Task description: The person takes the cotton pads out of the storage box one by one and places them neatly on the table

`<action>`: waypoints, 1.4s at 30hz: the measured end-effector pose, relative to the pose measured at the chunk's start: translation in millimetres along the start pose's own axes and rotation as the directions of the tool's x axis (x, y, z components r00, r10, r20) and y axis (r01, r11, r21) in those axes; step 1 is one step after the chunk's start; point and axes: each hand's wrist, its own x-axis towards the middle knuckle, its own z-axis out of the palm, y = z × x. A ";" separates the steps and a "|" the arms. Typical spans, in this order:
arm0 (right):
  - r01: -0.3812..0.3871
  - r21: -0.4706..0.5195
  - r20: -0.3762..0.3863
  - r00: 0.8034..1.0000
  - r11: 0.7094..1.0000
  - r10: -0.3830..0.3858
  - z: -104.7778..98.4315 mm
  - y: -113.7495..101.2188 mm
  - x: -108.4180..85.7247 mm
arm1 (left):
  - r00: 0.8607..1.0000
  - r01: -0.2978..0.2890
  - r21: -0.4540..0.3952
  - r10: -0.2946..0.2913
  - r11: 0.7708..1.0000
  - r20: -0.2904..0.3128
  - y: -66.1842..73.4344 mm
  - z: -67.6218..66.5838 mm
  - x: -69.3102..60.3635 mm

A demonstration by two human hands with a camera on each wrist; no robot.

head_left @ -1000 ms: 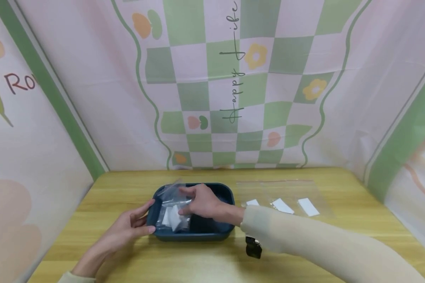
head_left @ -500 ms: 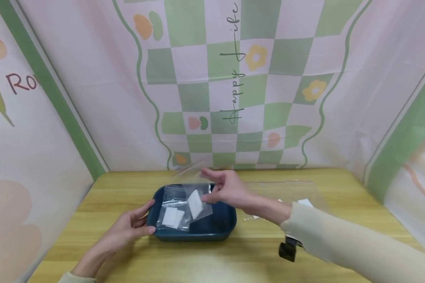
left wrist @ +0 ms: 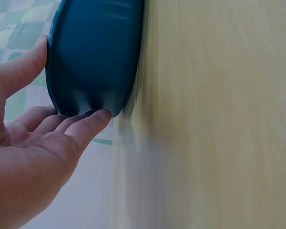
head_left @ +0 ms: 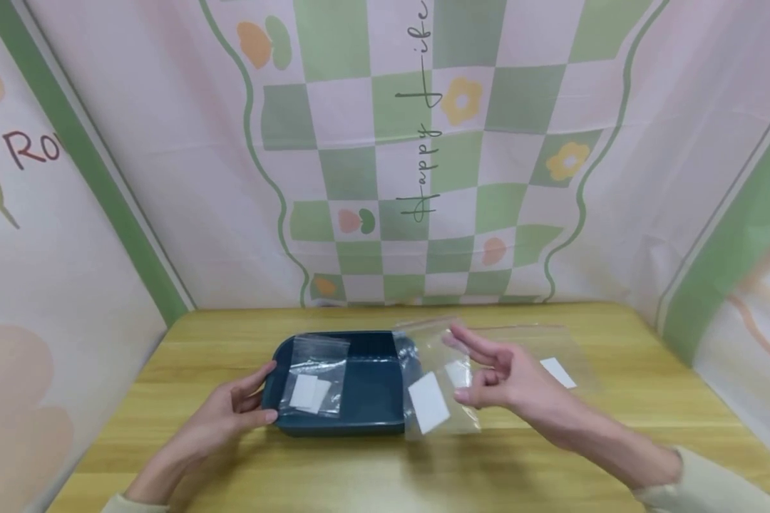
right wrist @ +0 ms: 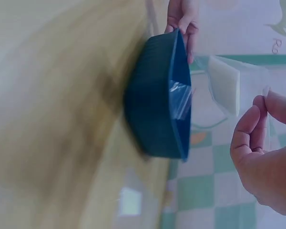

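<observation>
A dark blue-green rectangular tray (head_left: 372, 396) lies on the table in the head view. My left hand (head_left: 227, 413) holds its left end, thumb and fingers spread across the corners; the left wrist view shows the fingertips against the tray's end wall (left wrist: 95, 57). Inside the tray, at the left, lies a clear zip bag (head_left: 313, 356) with flat white pieces in it. My right hand (head_left: 526, 381) pinches another clear zip bag (head_left: 417, 420) between thumb and fingers, raised at the tray's right end. A thick white block (right wrist: 224, 86) shows inside that bag in the right wrist view.
Right of the tray, a clear bag with a white piece (head_left: 557, 372) lies flat on the wooden table (head_left: 334, 470), partly behind my right hand. A printed checkered cloth (head_left: 411, 171) hangs behind the table.
My right hand has lifted the bag out of the tray and carried it rightward past the tray's right end. One bag stays inside. My left hand keeps its place.
</observation>
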 end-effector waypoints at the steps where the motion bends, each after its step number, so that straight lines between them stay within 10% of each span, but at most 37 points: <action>1: -0.001 0.008 0.004 1.000 1.000 0.001 -2.1 4.8 -6.6 | 1.000 -0.001 0.001 0.001 1.000 0.001 -0.3 -0.1 -0.1; 11: -0.061 0.109 0.030 0.998 0.992 0.059 -15.6 64.7 -52.5 | 1.000 -0.023 -0.006 0.024 1.000 0.018 -1.8 -0.8 -0.7; 23: -0.022 0.069 0.045 0.999 0.997 0.019 -19.7 103.0 -60.1 | 1.000 -0.017 -0.010 0.017 1.000 0.011 -1.6 -1.6 0.3; 28: 0.010 -0.122 0.064 0.998 0.992 -0.002 -20.4 107.2 -60.4 | 1.000 -0.012 -0.017 0.013 1.000 0.015 -2.3 -0.9 -0.4; 35: -0.073 -0.433 -0.028 0.997 0.898 0.067 -22.0 105.2 -61.6 | 1.000 -0.003 -0.010 0.003 1.000 0.006 -1.4 -1.0 -0.6; 42: -0.064 -0.506 -0.083 0.996 0.860 0.026 -21.5 106.6 -64.0 | 1.000 -0.013 -0.019 0.013 1.000 0.017 -1.0 -1.2 -0.7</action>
